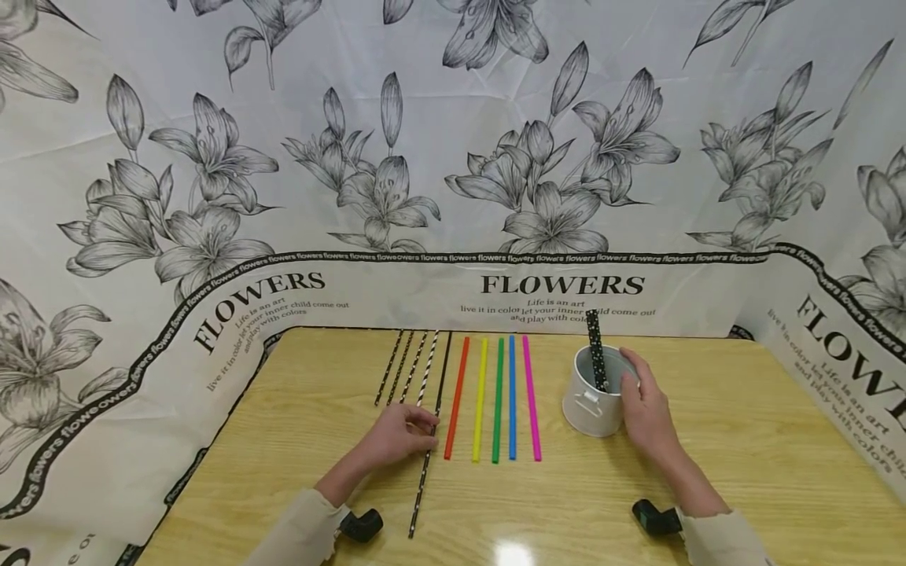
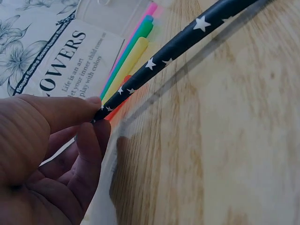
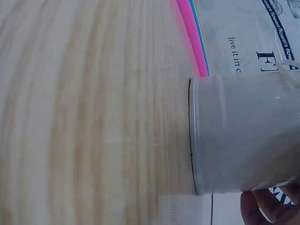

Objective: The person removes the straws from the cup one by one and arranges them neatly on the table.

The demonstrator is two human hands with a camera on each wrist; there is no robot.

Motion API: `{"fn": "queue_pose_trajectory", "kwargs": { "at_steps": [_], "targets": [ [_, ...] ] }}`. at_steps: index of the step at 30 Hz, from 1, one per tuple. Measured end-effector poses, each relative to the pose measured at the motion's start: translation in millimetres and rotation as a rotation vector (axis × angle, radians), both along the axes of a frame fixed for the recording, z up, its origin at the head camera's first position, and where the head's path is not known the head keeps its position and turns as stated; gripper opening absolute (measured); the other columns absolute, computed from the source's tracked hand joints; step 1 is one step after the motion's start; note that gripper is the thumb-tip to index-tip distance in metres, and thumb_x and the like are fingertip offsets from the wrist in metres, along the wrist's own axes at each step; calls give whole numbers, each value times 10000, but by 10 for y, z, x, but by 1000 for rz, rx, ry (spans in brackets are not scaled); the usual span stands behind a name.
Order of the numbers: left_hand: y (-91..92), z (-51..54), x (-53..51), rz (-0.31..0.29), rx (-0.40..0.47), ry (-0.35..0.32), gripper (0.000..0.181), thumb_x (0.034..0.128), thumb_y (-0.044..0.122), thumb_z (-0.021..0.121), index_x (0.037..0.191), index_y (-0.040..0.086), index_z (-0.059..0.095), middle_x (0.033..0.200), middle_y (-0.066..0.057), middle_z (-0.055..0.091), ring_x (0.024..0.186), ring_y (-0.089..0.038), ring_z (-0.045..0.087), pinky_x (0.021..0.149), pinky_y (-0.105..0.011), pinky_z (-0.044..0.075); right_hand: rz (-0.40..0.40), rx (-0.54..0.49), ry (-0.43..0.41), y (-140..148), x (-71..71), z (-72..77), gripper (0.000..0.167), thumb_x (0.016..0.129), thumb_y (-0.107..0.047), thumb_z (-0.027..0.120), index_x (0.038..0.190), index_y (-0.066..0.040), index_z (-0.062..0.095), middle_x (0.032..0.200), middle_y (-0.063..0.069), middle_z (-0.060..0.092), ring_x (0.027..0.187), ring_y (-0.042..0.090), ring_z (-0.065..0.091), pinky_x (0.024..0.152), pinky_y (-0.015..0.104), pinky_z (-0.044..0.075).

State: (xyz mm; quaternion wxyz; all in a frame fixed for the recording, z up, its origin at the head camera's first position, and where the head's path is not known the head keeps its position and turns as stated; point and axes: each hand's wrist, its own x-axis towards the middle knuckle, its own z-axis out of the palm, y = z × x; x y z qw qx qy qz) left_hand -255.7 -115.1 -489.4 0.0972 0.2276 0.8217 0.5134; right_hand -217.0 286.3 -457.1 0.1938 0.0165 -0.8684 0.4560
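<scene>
My left hand (image 1: 399,434) pinches a black straw with white stars (image 2: 154,61) between thumb and fingertips. In the head view its lower part slants toward the front of the table. My right hand (image 1: 646,405) holds the right side of a small white metal bucket (image 1: 591,409), thumb near the rim and fingers on the outer wall. Black straws with white specks (image 1: 597,350) stand tilted inside the bucket; I cannot tell how many. In the right wrist view the bucket's wall (image 3: 248,131) and a few fingertips (image 3: 253,206) show.
Between the hands lie a red straw (image 1: 456,399), a yellow straw (image 1: 480,401), a green straw (image 1: 499,401), a blue straw (image 1: 513,399) and a pink straw (image 1: 532,399). Several dark patterned straws (image 1: 401,367) lie left of them. A flower-printed cloth (image 1: 425,295) stands behind the wooden table (image 1: 708,393).
</scene>
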Motion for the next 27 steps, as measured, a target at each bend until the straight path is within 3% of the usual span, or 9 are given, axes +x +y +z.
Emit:
{"fn": "queue_pose_trajectory", "kwargs": {
  "at_steps": [6,13,19,23,27],
  "targets": [
    [-6,-28,15,-1,-53,56,258,805,88,796,1036,7,716,1021,-65,674,856,-146,633,676,-256,536,-2,9,24,-17,4,-26,494,1074,-279,238,1529,-85,245,1486,288,320,1321,518,313,990,694,291],
    [-1,-11,67,23,-139,83,252,790,99,804,1020,28,730,1110,-110,650,649,-101,531,567,-237,471,-1,8,23,-22,7,-26,498,1074,-286,231,1533,-95,239,1490,282,318,1324,513,312,991,692,293],
    [-8,-4,117,27,-212,114,260,792,133,799,1032,52,739,1112,-80,659,793,-101,541,655,-242,469,-4,2,25,-29,17,-43,499,1073,-287,232,1531,-88,241,1492,278,317,1325,507,315,994,688,293],
    [-24,-5,158,23,-227,103,276,785,128,792,1043,49,736,1124,-90,648,550,-69,461,510,-231,434,-5,4,26,-30,27,-48,499,1074,-289,230,1533,-93,239,1491,280,317,1322,510,316,992,690,293],
    [-26,-10,183,18,-235,114,279,777,116,793,1039,38,734,1110,-108,648,464,-44,398,504,-226,428,-8,2,27,-26,36,-51,499,1073,-295,230,1533,-100,242,1487,281,324,1320,510,320,990,691,295]
  ]
}}
